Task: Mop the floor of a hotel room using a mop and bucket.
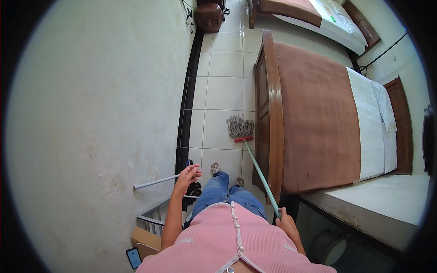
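Note:
My right hand (287,223) is closed around the upper end of a pale green mop handle (261,170), beside my hip. The handle slants down and away to a red mop clamp (243,139). Grey mop strings (240,126) lie bunched on the tiled floor (223,128), close to the wooden footboard of the bed. On the other side, my left hand (188,175) is raised with its fingers loosely apart and nothing visible in them. A white pole (155,182) slants toward the wall and passes behind that hand.
A bed with a wooden footboard (275,116) and brown cover (317,126) stands right; a second bed (290,8) lies beyond. Left are the wall (102,102), a metal rack (150,218), a cardboard box (146,240) and a phone (134,258). A brown stool (209,17) stands far ahead.

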The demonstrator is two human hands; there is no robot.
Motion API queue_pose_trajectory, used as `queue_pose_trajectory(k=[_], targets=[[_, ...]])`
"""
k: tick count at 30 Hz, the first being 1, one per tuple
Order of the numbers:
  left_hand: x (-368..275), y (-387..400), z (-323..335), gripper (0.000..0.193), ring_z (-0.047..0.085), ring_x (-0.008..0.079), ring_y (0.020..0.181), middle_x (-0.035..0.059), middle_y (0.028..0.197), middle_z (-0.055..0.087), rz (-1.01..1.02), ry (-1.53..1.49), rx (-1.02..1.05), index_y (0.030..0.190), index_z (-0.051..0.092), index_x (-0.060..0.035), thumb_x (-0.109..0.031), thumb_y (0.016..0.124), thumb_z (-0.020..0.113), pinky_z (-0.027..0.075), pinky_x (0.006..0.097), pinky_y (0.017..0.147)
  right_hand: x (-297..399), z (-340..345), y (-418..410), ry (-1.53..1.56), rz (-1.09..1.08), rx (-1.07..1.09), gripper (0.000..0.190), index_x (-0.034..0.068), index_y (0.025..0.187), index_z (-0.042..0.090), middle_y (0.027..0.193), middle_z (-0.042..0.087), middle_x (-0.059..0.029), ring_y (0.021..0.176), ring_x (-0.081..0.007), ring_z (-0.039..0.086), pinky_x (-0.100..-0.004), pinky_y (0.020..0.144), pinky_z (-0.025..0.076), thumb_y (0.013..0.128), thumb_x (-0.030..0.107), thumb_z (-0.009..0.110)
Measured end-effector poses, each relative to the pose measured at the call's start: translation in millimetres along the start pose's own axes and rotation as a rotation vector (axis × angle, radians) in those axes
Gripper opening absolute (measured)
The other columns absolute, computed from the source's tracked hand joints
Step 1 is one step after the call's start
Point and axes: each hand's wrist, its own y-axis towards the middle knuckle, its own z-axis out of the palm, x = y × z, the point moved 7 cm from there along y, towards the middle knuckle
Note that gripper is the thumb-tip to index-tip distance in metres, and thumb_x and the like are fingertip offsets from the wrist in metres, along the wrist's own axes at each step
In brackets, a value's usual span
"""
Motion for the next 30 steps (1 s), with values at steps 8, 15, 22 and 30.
queue_pose_trajectory(k=[8, 15, 22, 30], targets=[[-9.6, 13.2, -32.3, 0.030, 0.056, 0.0096, 0.085, -0.0001, 0.090, 0.058, 0.025, -0.077, -0.037, 0.110, 0.052, -0.0114, -0.031, 0.087, 0.051, 0.041, 0.0251, 0.074, 20.9, 11.2, 1.5, 0.270, 0.113, -0.109, 0.039, 0.002, 0.109, 0.046, 0.090, 0.058, -0.0290, 0.087, -0.0416, 0.057, -0.0417, 0.075, 0.045, 0.072, 0.009, 0.058], [-24.0, 25.2, -60.4, 0.030, 0.056, 0.0101, 0.086, 0.0008, 0.091, 0.058, 0.081, -0.100, -0.073, 0.110, 0.052, -0.0110, -0.030, 0.088, 0.050, 0.041, 0.0253, 0.074, 21.0, 22.3, 93.0, 0.421, -0.089, -0.248, 0.041, 0.000, 0.110, 0.053, 0.100, 0.059, -0.0216, 0.091, -0.0342, 0.059, -0.0365, 0.079, 0.045, 0.072, 0.011, 0.064], [-38.4, 29.2, -68.0, 0.032, 0.055, 0.0117, 0.088, 0.0021, 0.092, 0.058, 0.093, -0.083, -0.042, 0.114, 0.049, -0.0093, -0.028, 0.088, 0.049, 0.043, 0.0268, 0.078, 125.3, 2.6, 231.1, 0.122, -0.427, -0.345, 0.043, -0.002, 0.114, 0.051, 0.095, 0.060, -0.0225, 0.084, -0.0313, 0.061, -0.0368, 0.072, 0.048, 0.074, 0.011, 0.063], [-39.9, 19.7, -88.5, 0.033, 0.056, 0.0122, 0.088, 0.0025, 0.092, 0.057, 0.100, -0.119, -0.069, 0.113, 0.050, -0.0097, -0.030, 0.087, 0.051, 0.043, 0.0272, 0.076, 225.9, 36.2, 232.4, -0.141, -0.411, -0.241, 0.035, 0.004, 0.111, 0.052, 0.086, 0.060, -0.0235, 0.083, -0.0384, 0.058, -0.0458, 0.071, 0.046, 0.078, 0.015, 0.057]])
